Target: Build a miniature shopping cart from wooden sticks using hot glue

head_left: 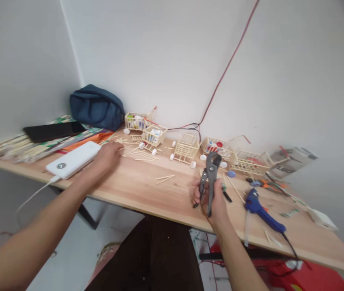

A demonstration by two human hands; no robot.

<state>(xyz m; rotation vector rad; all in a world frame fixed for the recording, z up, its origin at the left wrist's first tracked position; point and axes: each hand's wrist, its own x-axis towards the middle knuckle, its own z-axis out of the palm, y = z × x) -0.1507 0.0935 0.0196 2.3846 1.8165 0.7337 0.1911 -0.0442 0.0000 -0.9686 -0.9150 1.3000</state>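
My right hand (217,198) is wrapped around the handles of a grey pipe cutter (212,178), held upright over the table with its jaw pointing away from me. To the left, my left hand (109,157) rests low over the loose wooden sticks (144,155), fingers curled in; what they hold, if anything, is hidden. Two short sticks (164,178) lie on the bare wood between my hands. Behind them stand several small stick-built carts: an open one (185,149) in the middle, and filled ones (154,136) at left and right.
A white power bank (73,160) with a cable lies by my left forearm. Behind it are a black phone (53,131), bundled sticks (23,151) and a blue pouch (97,106). On the right are a blue glue gun (263,212), orange-handled pliers (264,184) and a box (293,161).
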